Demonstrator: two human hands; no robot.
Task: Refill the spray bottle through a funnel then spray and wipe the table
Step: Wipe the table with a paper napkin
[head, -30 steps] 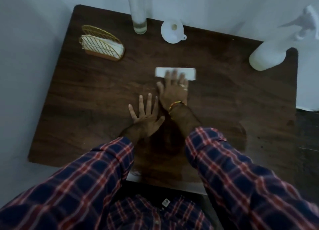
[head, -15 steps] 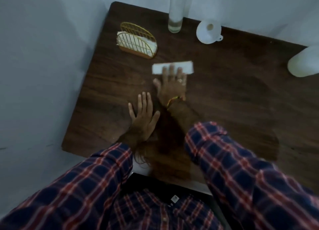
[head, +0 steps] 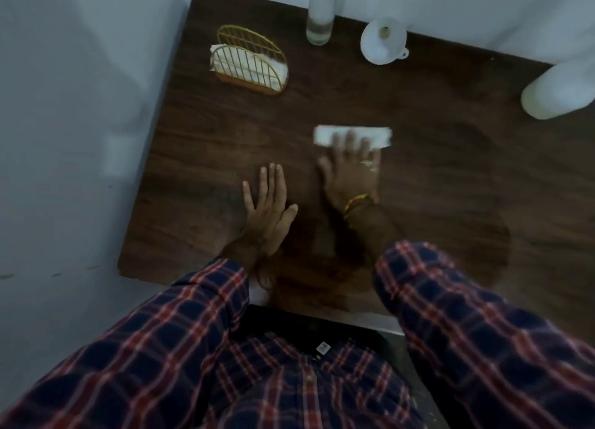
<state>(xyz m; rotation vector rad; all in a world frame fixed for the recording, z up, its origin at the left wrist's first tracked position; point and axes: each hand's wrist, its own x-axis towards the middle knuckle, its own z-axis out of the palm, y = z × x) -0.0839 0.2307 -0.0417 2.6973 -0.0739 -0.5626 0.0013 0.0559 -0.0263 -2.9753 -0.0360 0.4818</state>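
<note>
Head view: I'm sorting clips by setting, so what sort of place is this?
Probably a home or canteen dining corner: a dark wooden table set against pale walls, with a gold wire napkin holder on it, and the right hand pressing a folded white tissue flat on it.

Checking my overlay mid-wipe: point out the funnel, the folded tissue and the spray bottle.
funnel (head: 381,44), head view, on its white bowl.
folded tissue (head: 325,135), head view, on its bare left end.
spray bottle (head: 557,95), head view, on its white body.
</note>
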